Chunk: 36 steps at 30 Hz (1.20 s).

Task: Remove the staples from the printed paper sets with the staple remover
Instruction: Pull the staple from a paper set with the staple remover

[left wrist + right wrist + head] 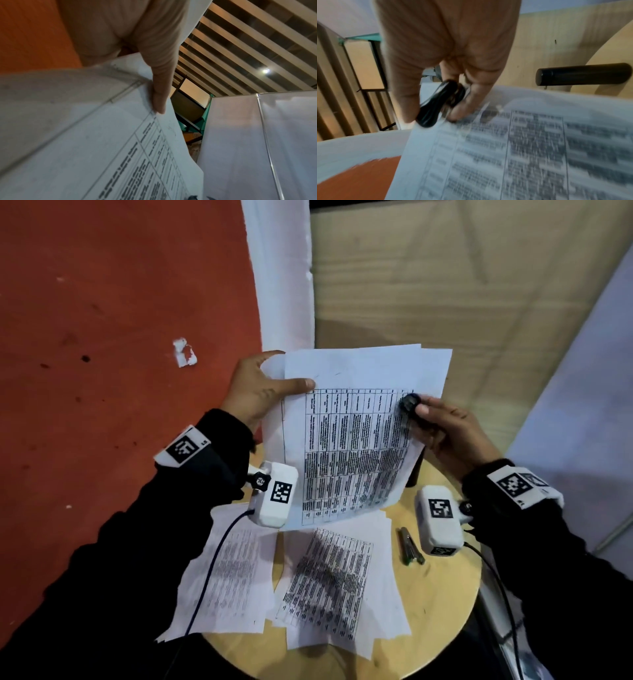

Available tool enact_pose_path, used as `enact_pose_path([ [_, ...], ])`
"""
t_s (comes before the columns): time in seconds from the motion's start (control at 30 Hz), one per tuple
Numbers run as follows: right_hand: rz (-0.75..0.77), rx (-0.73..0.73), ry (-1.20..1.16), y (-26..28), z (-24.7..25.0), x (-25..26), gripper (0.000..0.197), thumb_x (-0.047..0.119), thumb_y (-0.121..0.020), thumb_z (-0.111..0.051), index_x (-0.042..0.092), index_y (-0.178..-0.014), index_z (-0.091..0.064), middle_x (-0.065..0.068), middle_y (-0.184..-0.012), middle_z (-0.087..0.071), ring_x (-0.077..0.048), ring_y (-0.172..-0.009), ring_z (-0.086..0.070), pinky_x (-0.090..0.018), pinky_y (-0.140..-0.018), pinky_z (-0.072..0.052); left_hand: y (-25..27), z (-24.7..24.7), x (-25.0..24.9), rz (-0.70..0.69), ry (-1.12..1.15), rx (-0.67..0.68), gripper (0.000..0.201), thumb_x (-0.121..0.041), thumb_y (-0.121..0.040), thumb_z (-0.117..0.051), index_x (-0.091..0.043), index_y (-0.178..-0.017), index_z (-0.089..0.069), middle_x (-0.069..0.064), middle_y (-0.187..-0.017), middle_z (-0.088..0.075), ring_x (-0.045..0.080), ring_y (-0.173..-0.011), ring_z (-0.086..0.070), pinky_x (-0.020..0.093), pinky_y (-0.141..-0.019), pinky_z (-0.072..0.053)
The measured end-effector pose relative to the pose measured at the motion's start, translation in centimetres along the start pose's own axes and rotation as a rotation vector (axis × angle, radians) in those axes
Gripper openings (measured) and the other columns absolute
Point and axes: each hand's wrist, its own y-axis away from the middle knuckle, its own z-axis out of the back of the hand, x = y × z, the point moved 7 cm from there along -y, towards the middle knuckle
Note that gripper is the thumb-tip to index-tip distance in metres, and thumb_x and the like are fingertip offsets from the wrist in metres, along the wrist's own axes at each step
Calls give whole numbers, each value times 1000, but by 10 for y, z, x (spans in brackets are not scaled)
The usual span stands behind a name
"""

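- The right hand (445, 433) pinches the black staple remover (409, 405) between thumb and fingers, thumb tip on top; the tool sits at the right edge of the held paper set (349, 446), near its upper right corner.
- In the right wrist view the staple remover (440, 102) is squeezed between the thumb and two fingers (471, 100), its long axis running slantwise toward the sheet's corner; blur hides its teeth.
- The left hand (257, 392) grips the set's upper left corner, thumb lying flat across the top page, fingers curled behind.
- One set is held above the round wooden table (442, 604), its long axis tilted, top edge away from the person.
- Two more printed sets lie flat on the table: one at left (229, 580), one in the middle (335, 587), overlapping.
- One dark pen-like item (410, 546) lies to their right.
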Motion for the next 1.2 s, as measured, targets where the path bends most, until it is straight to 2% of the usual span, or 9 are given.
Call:
enact_pose_path([
  [0.07,85,-208,-13,1,7,6,32,6,-63,-79,12,-94,-69,4,-76,-71,-6,-68,-62,-14,-61,-45,2,0,-3,-10,6,-22,75,-18,-46,-87,7,-112,-60,18,-108,-68,27,-95,-67,43,-92,-53],
  [0.13,189,-317,19,5,1,17,36,0,-71,-74,14,-102,-63,0,-85,-69,-8,-71,-61,-21,-65,-45,3,-1,-4,-22,14,-28,76,-17,-50,-85,8,-116,-57,20,-110,-67,32,-101,-66,44,-94,-52],
  [0.27,445,-157,296,16,-54,46,43,-10,-64,-77,16,-93,-58,0,-94,-66,-3,-77,-66,-19,-73,-50,4,-3,-9,-35,-9,-2,77,-21,-47,-87,7,-113,-60,18,-106,-69,29,-96,-68,40,-89,-54],
  [0.37,515,7,651,20,-94,37,50,1,-60,-82,13,-103,-60,4,-97,-64,3,-86,-62,-10,-80,-46,5,-4,-10,-39,-42,44,43,-9,-57,-86,1,-95,-67,8,-88,-73,21,-79,-69,33,-76,-57],
  [0.43,650,34,908,23,-109,30,51,9,-59,-83,7,-107,-64,-4,-101,-65,-7,-92,-60,-5,-82,-40,8,-3,-11,-42,-44,52,30,2,-67,-79,2,-94,-67,5,-84,-73,18,-75,-69,30,-73,-56],
  [0.57,893,1,1273,31,-135,29,41,16,-61,-75,8,-100,-68,-10,-100,-65,-27,-89,-62,-27,-69,-48,10,-2,-12,-68,-61,34,52,-11,-59,-85,9,-103,-65,15,-97,-71,23,-82,-69,32,-79,-56],
  [0.73,1016,69,1287,40,-153,38,40,14,-59,-68,6,-99,-68,-13,-101,-63,-32,-75,-65,-40,-52,-54,12,-8,-20,-114,-53,50,50,-20,-57,-82,5,-97,-68,22,-101,-70,26,-85,-68,42,-85,-54],
  [1.0,1002,185,1238,39,-153,43,41,7,-61,-68,4,-101,-68,-15,-102,-63,-34,-73,-63,-44,-51,-54,16,-16,-27,-118,13,101,40,-5,-65,-79,12,-99,-65,22,-97,-70,24,-83,-68,42,-88,-53],
  [1.2,1020,192,1226,42,-152,46,37,5,-62,-68,5,-99,-70,-14,-101,-64,-33,-74,-63,-44,-52,-54,20,-22,-36,-148,4,163,18,6,-71,-73,-4,-85,-69,-3,-76,-74,13,-74,-68,26,-75,-56],
])
